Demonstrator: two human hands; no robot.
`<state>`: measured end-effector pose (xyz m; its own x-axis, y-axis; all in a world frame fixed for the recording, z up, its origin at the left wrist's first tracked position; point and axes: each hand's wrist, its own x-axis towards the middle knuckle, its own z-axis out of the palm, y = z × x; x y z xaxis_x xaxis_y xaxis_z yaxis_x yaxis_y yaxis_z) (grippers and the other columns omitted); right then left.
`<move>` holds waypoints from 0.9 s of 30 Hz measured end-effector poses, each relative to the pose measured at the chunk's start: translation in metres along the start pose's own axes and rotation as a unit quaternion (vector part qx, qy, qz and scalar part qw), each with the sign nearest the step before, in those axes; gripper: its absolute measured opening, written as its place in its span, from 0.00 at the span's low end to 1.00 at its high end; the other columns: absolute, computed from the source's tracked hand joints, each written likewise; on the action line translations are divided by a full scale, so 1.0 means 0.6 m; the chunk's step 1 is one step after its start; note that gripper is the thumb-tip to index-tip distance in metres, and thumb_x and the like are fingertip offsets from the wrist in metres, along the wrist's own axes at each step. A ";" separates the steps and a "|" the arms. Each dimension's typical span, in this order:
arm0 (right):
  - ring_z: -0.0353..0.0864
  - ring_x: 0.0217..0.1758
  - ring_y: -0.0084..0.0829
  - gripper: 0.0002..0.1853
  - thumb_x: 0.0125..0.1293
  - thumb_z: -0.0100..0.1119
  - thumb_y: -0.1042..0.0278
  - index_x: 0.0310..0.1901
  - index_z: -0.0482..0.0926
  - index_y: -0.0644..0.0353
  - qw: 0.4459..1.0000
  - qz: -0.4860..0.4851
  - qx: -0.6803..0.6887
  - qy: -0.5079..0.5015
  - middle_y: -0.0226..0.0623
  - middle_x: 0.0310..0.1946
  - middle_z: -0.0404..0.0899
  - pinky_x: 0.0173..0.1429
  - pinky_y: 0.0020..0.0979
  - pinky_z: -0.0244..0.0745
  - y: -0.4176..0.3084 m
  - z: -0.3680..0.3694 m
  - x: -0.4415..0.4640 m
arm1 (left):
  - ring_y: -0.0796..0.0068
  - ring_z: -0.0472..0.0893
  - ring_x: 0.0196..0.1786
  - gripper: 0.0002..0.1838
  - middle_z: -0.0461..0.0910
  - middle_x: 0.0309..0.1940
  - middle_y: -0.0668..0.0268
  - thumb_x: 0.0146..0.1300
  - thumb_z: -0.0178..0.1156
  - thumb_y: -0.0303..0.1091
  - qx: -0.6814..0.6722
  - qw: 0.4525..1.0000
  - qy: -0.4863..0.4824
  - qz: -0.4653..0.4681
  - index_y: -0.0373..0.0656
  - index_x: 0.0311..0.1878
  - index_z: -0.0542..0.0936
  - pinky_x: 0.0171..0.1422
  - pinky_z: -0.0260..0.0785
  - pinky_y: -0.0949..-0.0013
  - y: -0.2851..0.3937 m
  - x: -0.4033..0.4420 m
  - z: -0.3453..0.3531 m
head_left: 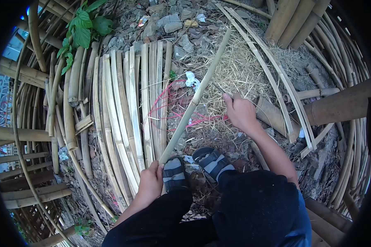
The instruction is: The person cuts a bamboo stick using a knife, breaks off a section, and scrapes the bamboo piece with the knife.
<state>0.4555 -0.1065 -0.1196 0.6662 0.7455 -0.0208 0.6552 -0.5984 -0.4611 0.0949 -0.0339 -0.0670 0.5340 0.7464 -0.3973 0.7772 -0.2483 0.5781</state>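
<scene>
My left hand (pixel 151 180) is closed around the near end of a long bamboo strip (pixel 184 119). The strip slants up and away to the right, its far end over the ground. In my right hand (pixel 240 112) is a knife (pixel 218 88), whose thin dark blade points toward the middle of the strip. Most of its handle is hidden by my fingers. Whether the blade touches the strip I cannot tell. Pale shavings (pixel 239 66) cover the ground beyond my right hand. Pink plastic string (pixel 165 101) lies beneath and beside the strip.
Split bamboo strips (pixel 130 103) lie side by side to the left. Two long strips (pixel 272 70) rest at the right, near a thick bamboo pole (pixel 338 105). My sandals (pixel 213 161) are just below the strip. Stones (pixel 173 26) and a leafy plant (pixel 83 26) are farther off.
</scene>
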 end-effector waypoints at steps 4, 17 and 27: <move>0.84 0.28 0.61 0.32 0.81 0.44 0.42 0.38 0.77 0.71 0.999 0.014 0.049 -0.001 0.57 0.21 0.81 0.38 0.56 0.78 -0.007 -0.012 -0.016 | 0.70 0.73 0.20 0.16 0.74 0.18 0.57 0.80 0.54 0.35 0.005 1.000 0.003 0.020 0.34 0.35 0.74 0.27 0.65 0.61 -0.010 0.000 -0.008; 0.85 0.29 0.58 0.30 0.79 0.49 0.41 0.37 0.78 0.67 0.996 0.020 0.087 -0.012 0.54 0.21 0.82 0.38 0.55 0.77 0.046 0.011 -0.050 | 0.80 0.73 0.22 0.21 0.76 0.19 0.69 0.76 0.61 0.47 -0.175 0.965 -0.028 -0.193 0.36 0.37 0.81 0.27 0.66 0.69 -0.255 -0.227 -0.075; 0.85 0.32 0.61 0.30 0.78 0.50 0.41 0.38 0.79 0.66 0.996 -0.007 0.062 -0.062 0.57 0.23 0.81 0.40 0.55 0.76 0.026 0.030 -0.078 | 0.74 0.82 0.30 0.13 0.82 0.28 0.63 0.74 0.62 0.37 0.037 0.911 -0.027 -0.410 0.33 0.44 0.81 0.37 0.75 0.68 -0.519 -0.422 -0.024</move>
<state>0.4283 -0.1456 -0.1416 0.6031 0.7888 -0.1183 0.6107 -0.5520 -0.5677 -0.2872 -0.1366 -0.1366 -0.2229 0.6683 -0.7097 0.9413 0.3368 0.0215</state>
